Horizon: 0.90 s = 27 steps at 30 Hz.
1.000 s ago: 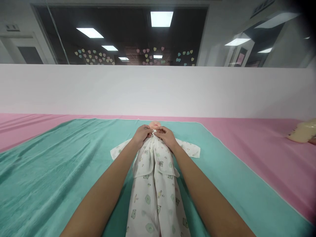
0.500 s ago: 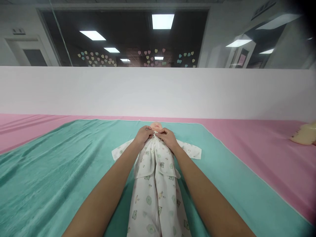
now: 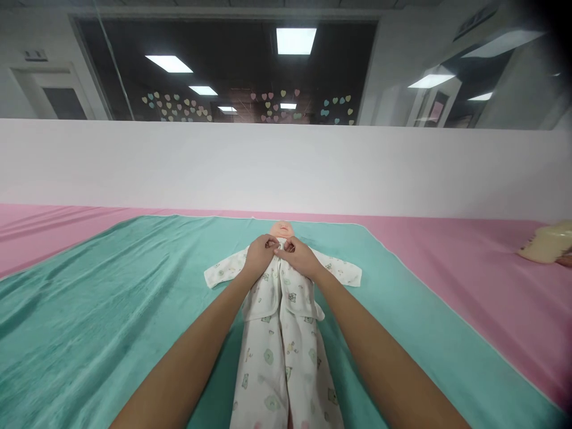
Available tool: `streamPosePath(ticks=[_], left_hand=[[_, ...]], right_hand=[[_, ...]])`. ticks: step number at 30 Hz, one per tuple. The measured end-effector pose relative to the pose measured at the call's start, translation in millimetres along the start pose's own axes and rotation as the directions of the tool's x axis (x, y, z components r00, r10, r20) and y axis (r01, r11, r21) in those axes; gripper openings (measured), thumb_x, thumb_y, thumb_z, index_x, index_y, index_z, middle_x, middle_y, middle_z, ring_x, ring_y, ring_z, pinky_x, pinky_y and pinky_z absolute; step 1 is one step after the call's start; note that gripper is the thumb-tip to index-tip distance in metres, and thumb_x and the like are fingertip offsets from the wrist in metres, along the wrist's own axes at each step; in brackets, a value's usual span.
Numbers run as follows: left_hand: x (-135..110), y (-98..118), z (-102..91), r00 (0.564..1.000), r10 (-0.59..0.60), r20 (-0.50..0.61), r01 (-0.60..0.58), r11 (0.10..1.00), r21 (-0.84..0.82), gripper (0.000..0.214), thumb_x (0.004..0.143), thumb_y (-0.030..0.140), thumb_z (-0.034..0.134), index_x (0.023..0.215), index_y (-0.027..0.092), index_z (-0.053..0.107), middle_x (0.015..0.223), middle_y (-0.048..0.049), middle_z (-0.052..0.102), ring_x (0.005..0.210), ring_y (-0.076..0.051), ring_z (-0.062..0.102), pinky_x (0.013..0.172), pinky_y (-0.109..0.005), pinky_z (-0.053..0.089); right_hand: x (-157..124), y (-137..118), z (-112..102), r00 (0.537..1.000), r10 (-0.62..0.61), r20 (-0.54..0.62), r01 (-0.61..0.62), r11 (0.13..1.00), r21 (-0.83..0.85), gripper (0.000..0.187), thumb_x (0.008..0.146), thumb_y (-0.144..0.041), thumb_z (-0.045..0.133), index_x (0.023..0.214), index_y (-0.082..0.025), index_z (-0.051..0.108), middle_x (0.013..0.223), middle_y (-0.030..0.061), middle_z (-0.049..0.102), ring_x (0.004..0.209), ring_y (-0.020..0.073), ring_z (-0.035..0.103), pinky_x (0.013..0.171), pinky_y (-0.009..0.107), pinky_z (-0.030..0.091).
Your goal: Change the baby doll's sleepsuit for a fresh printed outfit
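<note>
A baby doll (image 3: 282, 229) lies on its back on a teal blanket (image 3: 134, 298), its head toward the wall. It wears a white printed jacket (image 3: 292, 292) and matching trousers (image 3: 268, 369); both sleeves are spread to the sides. My left hand (image 3: 263, 253) pinches the jacket's front edge just below the collar. Opposite it, my right hand (image 3: 299, 256) grips the other front edge, thumb and fingers together. Both hands almost meet at the chest. Whatever fastener is between the fingertips is hidden. Lower down, the jacket fronts hang slightly apart.
Under the blanket spreads a pink sheet (image 3: 469, 262). A yellowish object (image 3: 545, 243), cut off by the right edge, rests on it. Behind stands a low white wall (image 3: 286, 167), with a dark window (image 3: 223, 65) bearing heart-shaped notes above it.
Both hands have shifted slightly down from the collar, and the neck now shows more between them. The fingers have curled more on the jacket edges.
</note>
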<state>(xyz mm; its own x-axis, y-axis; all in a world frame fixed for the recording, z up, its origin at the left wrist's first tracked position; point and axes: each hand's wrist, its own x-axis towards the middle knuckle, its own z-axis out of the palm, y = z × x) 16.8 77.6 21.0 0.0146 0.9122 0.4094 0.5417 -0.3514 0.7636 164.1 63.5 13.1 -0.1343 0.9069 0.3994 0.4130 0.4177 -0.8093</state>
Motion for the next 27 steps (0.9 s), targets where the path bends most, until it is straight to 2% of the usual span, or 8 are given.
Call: streamPosePath(ticks=[3,6,11,14,17,19,23,27], left_hand=[[-19.7,-3.2,-7.8,0.997,0.073,0.031,-0.072,0.997,-0.022,0.015,0.076,0.026,0.049,0.081,0.02,0.061,0.08,-0.0006,0.06,0.072,-0.014,0.053,0.066,-0.026,0.039],[-33.9,-5.4,-13.9,0.984,0.167,0.056,-0.166,0.986,-0.027,0.018,0.08,0.03,0.047,0.083,0.021,0.063,0.085,-0.0009,0.059,0.077,-0.014,0.052,0.07,-0.026,0.04],[-41.4,-3.9,-15.6,0.958,0.274,0.085,-0.281,0.956,0.088,0.019,0.081,0.032,0.049,0.093,0.022,0.061,0.086,-0.0012,0.056,0.08,-0.015,0.051,0.073,-0.027,0.041],[-43.1,-0.4,-15.1,0.931,0.358,0.068,-0.363,0.897,0.252,0.02,0.081,0.029,0.051,0.098,0.022,0.059,0.094,-0.0031,0.055,0.09,-0.017,0.05,0.079,-0.029,0.039],[-45.7,4.5,-15.9,0.905,0.413,0.099,-0.419,0.832,0.363,0.018,0.083,0.027,0.049,0.097,0.022,0.059,0.097,-0.0042,0.055,0.095,-0.019,0.047,0.082,-0.032,0.037],[-47.5,7.7,-16.7,0.913,0.397,0.092,-0.402,0.838,0.369,0.015,0.084,0.026,0.046,0.089,0.02,0.059,0.091,-0.0044,0.056,0.091,-0.019,0.048,0.08,-0.032,0.037],[-49.7,13.0,-16.8,0.938,0.346,0.009,-0.338,0.911,0.238,0.013,0.082,0.025,0.047,0.08,0.019,0.058,0.084,-0.0037,0.058,0.085,-0.018,0.05,0.078,-0.03,0.037],[-50.0,17.2,-16.1,0.989,0.141,0.034,-0.138,0.987,-0.079,0.014,0.08,0.028,0.05,0.08,0.019,0.061,0.082,-0.002,0.063,0.076,-0.016,0.055,0.071,-0.027,0.041]], right_hand=[[-16.3,-13.0,-0.8,0.999,0.021,0.043,-0.009,0.964,-0.264,0.035,0.068,-0.053,0.056,0.077,-0.021,0.046,0.072,-0.0034,0.051,0.062,0.0117,0.044,0.055,0.023,0.03],[-28.1,-23.1,5.2,0.999,0.013,-0.03,-0.026,0.877,-0.48,0.023,0.075,-0.042,0.05,0.077,-0.02,0.046,0.075,-0.0001,0.052,0.064,0.013,0.045,0.056,0.024,0.029],[-33.1,-31.8,16.8,0.99,-0.091,-0.11,0.004,0.787,-0.618,0.013,0.077,-0.025,0.044,0.082,-0.016,0.052,0.081,0.0061,0.055,0.072,0.0159,0.047,0.062,0.027,0.029],[-31.8,-28.7,13.9,0.985,-0.077,-0.153,-0.012,0.857,-0.515,0.011,0.074,-0.022,0.044,0.073,-0.018,0.054,0.073,0.0029,0.055,0.069,0.0145,0.047,0.062,0.025,0.03],[-30.9,-21.7,6.4,0.984,0.011,-0.175,-0.059,0.961,-0.27,0.012,0.073,-0.025,0.046,0.067,-0.019,0.054,0.064,-0.0012,0.054,0.064,0.0129,0.046,0.06,0.024,0.032],[-30.9,-17.4,2.7,0.985,0.045,-0.167,-0.06,0.995,-0.083,0.014,0.072,-0.029,0.048,0.067,-0.019,0.056,0.066,-0.0018,0.055,0.064,0.0128,0.047,0.061,0.024,0.034],[-30.5,-13.0,2.4,0.989,0.1,-0.106,-0.075,0.972,0.222,0.018,0.071,-0.035,0.051,0.068,-0.019,0.059,0.064,-0.0017,0.054,0.058,0.0116,0.044,0.054,0.024,0.033],[-29.4,-12.1,4.0,0.987,0.143,-0.069,-0.11,0.928,0.356,0.021,0.068,-0.039,0.056,0.065,-0.018,0.06,0.058,-0.0017,0.049,0.054,0.0104,0.041,0.051,0.024,0.031]])
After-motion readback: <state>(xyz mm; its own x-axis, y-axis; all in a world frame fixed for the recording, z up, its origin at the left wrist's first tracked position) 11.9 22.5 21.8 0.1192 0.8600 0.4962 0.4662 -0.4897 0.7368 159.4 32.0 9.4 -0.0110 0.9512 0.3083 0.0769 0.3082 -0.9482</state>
